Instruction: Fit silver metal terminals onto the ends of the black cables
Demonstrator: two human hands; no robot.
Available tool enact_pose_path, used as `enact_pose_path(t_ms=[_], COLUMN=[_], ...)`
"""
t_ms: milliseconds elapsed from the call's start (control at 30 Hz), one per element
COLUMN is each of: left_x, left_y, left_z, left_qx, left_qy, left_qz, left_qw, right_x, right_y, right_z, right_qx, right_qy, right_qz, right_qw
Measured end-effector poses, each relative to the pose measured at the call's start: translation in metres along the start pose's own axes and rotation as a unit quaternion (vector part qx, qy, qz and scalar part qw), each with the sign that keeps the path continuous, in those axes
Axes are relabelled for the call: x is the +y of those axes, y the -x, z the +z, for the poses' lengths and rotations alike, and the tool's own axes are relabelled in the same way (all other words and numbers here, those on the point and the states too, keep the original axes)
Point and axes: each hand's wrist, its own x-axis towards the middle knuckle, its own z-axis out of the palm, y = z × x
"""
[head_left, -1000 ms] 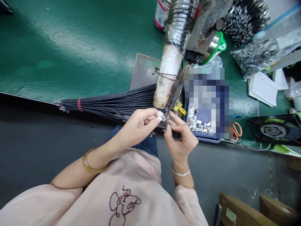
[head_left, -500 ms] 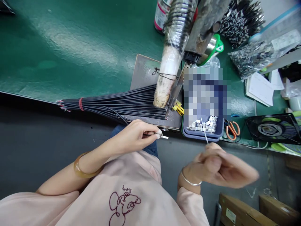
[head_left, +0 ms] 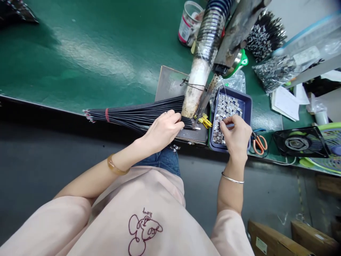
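Note:
My left hand [head_left: 163, 129] rests with curled fingers on the near end of a bundle of thin black cables [head_left: 138, 114] tied with a red band, which lies across the green table. What the fingers pinch, if anything, is hidden. My right hand [head_left: 236, 137] reaches into a blue tray [head_left: 246, 103] of small metal parts [head_left: 226, 108], its fingers pinched together over one of them. A soldering iron tip [head_left: 204, 103] on a fixed arm points down between the two hands, beside a white wrapped tube [head_left: 195, 89].
Yellow clip [head_left: 204, 121] lies by the iron tip on a grey plate [head_left: 169, 83]. Orange-handled scissors [head_left: 258, 142], a black fan [head_left: 299, 142], bags of metal parts [head_left: 277, 69], a jar [head_left: 189, 23] and papers [head_left: 286, 103] crowd the right. Cardboard boxes [head_left: 269, 240] stand on the floor.
My left hand moved up from my lap onto the cable bundle. My right hand swung from low on the right up into the blue tray. The view shifted down slightly.

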Motion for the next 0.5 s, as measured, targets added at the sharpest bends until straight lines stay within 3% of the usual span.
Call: enact_pose_path(t_ms=[167,300,400,500], left_x=[0.008,0.011,0.007,0.003], left_y=[0.013,0.029,0.037,0.039], left_z=[-0.011,-0.032,-0.038,-0.030], left_qx=[0.046,-0.019,-0.074,-0.047], left_qy=[0.052,0.111,0.145,0.163], left_qz=[0.023,0.046,0.040,-0.011], left_qw=[0.997,0.993,0.986,0.985], right_x=[0.001,0.006,0.007,0.002], right_y=[0.004,0.011,0.018,0.023], right_z=[-0.002,-0.005,-0.008,-0.011], right_qx=[0.032,0.085,0.126,0.152], right_qy=[0.034,-0.046,-0.087,-0.085], right_qz=[-0.013,0.026,0.048,0.047], right_qw=[0.999,0.995,0.987,0.984])
